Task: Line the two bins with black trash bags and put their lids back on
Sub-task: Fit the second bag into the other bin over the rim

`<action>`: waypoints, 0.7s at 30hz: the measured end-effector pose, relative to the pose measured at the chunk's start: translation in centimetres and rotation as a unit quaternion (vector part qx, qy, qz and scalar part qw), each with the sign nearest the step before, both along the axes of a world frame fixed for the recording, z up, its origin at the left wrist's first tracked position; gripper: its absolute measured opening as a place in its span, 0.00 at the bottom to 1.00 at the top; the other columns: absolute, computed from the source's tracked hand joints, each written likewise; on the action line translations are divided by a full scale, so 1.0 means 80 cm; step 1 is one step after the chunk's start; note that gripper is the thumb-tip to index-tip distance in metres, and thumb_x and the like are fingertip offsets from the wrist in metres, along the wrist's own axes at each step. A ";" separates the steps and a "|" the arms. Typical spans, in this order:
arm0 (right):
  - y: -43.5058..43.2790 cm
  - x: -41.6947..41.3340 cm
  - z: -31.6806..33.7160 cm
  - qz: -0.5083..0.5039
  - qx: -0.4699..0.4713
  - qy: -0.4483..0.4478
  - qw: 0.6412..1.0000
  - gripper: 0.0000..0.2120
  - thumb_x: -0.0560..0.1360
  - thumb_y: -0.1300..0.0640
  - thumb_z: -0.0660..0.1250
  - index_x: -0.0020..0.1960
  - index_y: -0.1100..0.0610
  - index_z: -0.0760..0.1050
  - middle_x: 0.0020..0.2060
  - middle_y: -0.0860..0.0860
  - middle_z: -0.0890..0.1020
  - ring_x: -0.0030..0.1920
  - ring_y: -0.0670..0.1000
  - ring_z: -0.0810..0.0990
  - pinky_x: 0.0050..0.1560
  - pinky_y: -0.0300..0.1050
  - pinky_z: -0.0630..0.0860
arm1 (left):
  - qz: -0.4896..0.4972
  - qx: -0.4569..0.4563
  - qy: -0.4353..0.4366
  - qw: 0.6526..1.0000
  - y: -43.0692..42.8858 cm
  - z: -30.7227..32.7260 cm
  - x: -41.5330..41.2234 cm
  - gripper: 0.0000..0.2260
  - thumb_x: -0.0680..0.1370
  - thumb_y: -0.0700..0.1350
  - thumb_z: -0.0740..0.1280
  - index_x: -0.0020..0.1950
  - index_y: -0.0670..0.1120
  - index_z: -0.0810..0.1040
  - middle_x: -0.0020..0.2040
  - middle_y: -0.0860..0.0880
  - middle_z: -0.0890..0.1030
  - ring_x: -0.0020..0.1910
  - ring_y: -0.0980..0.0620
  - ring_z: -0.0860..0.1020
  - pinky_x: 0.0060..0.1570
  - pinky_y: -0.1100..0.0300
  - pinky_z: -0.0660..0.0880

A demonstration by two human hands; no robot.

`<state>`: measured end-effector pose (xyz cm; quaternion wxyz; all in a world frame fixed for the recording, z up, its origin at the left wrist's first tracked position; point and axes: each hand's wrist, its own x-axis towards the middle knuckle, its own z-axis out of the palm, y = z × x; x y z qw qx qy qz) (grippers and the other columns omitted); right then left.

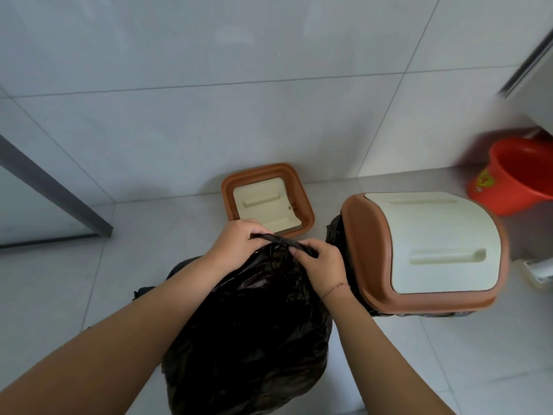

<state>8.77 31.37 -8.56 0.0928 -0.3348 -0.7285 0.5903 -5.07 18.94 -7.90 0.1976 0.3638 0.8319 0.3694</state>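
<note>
A black trash bag (254, 330) hangs in front of me, covering whatever stands under it. My left hand (236, 239) and my right hand (321, 265) both pinch its gathered top edge (284, 242), close together. On the right stands a bin with its brown and cream lid (428, 250) on, and black bag plastic (336, 235) sticks out under the lid's rim. A second brown and cream lid (266, 199) lies flat on the floor by the wall, just beyond my hands.
A red plastic bucket (517, 178) stands at the right by the wall. A dark metal frame with glass (57, 190) runs along the left. Grey floor tiles (167, 229) surround the bins, and a tiled wall rises behind them.
</note>
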 end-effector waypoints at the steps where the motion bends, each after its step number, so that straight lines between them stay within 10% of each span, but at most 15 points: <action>1: 0.001 0.000 -0.001 -0.006 -0.049 0.001 0.999 0.03 0.72 0.58 0.71 0.40 0.54 0.81 0.37 0.50 0.84 0.41 0.49 0.81 0.47 0.42 0.78 | 0.008 -0.012 -0.022 1.000 0.002 -0.001 -0.002 0.05 0.74 0.41 0.71 0.47 0.46 0.86 0.40 0.57 0.81 0.43 0.57 0.78 0.41 0.77 0.67; 10: 0.006 -0.021 -0.010 -0.065 -0.438 -0.148 0.884 0.12 0.76 0.54 0.66 0.42 0.61 0.83 0.38 0.58 0.85 0.43 0.58 0.81 0.46 0.48 0.77 | 0.143 -0.172 -0.337 0.915 0.035 0.007 -0.028 0.09 0.67 0.41 0.72 0.45 0.41 0.84 0.46 0.41 0.85 0.43 0.43 0.83 0.44 0.55 0.80; 15: 0.004 -0.026 -0.031 -0.055 -0.438 -0.230 0.867 0.27 0.78 0.55 0.63 0.22 0.65 0.79 0.22 0.58 0.81 0.35 0.57 0.78 0.37 0.46 0.72 | 0.153 -0.269 -0.305 0.901 0.023 -0.007 -0.035 0.22 0.70 0.45 0.72 0.61 0.38 0.75 0.57 0.41 0.80 0.49 0.41 0.81 0.37 0.55 0.77; 19: 0.001 -0.010 -0.027 -0.038 -0.419 -0.201 0.885 0.36 0.80 0.62 0.57 0.12 0.65 0.70 0.13 0.56 0.74 0.14 0.51 0.75 0.22 0.41 0.71 | 0.234 -0.257 -0.242 0.906 -0.035 -0.013 -0.054 0.10 0.75 0.44 0.67 0.52 0.40 0.78 0.52 0.42 0.81 0.45 0.45 0.78 0.43 0.56 0.73; 21: -0.003 -0.002 -0.025 -0.032 -0.404 -0.181 0.896 0.37 0.80 0.63 0.56 0.12 0.64 0.70 0.13 0.55 0.74 0.21 0.53 0.77 0.21 0.39 0.71 | 0.308 -0.156 -0.229 0.910 -0.079 -0.007 -0.057 0.08 0.77 0.46 0.64 0.49 0.42 0.77 0.49 0.42 0.80 0.45 0.45 0.76 0.47 0.55 0.71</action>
